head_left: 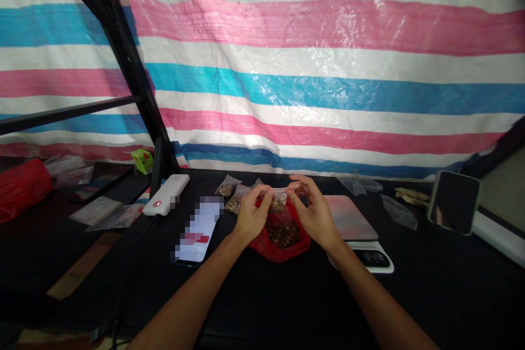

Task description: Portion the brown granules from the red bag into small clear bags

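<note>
Between my hands hangs a small clear zip bag (279, 202) with brownish bits in its bottom. My left hand (254, 210) pinches its top left corner between thumb and fingers. At the top right corner, my right hand (312, 208) pinches the same edge, its upper fingers raised. Below the bag lies an open red plastic bag (283, 251) with many small brown pieces (283, 233), which look like seeds or pellets. Behind my left hand are filled small bags (228, 186), partly covered by the hand. A digital scale (356, 219) with a metal plate stands beside my right hand.
Left of my hands lie a lit phone (200, 232) and a white device (168, 194). Empty clear bags (398, 211) and a dark-screened phone (454, 202) are at right. A red bundle (24, 188) sits far left, near a black metal frame (123, 65). A striped sheet (328, 65) hangs behind.
</note>
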Demonstrator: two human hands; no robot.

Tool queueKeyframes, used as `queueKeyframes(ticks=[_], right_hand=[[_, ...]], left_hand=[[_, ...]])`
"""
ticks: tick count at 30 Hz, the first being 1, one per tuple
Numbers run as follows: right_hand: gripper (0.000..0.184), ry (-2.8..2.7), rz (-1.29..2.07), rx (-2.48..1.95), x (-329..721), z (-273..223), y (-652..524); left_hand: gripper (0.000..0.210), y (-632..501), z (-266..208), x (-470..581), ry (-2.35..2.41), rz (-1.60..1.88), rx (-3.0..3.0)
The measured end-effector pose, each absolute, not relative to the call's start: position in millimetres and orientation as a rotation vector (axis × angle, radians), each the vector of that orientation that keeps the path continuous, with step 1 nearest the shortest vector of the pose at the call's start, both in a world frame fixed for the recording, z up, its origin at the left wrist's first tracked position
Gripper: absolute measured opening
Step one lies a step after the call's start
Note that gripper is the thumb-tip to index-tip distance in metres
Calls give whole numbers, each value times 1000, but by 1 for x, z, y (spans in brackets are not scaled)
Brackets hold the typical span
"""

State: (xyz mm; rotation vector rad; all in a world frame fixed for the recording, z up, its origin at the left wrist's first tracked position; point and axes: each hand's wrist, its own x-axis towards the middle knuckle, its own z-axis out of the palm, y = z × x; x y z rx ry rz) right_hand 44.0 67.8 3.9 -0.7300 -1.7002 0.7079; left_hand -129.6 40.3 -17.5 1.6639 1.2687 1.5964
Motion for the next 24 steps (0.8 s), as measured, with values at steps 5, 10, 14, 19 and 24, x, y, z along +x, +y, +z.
queueKeyframes(ticks=[5,10,14,19,24], right_hand=[[15,-1649,633,-765,42,2,68],[18,-1607,707,-717,43,3,70],[30,-1639,768,-672,42,4,70],[19,-1619,693,-719,41,4,68],[30,-1649,738,-734,40,2,68]], left_hand=[[23,39,-18,-129,1242,1534,1713],[23,39,-19,-129,1241,1493,1744],[24,39,-18,-130,1229,1525,1749],[24,38,-18,-131,1248,1508,1832],[25,38,-21,-131,1298,1501,1846]])
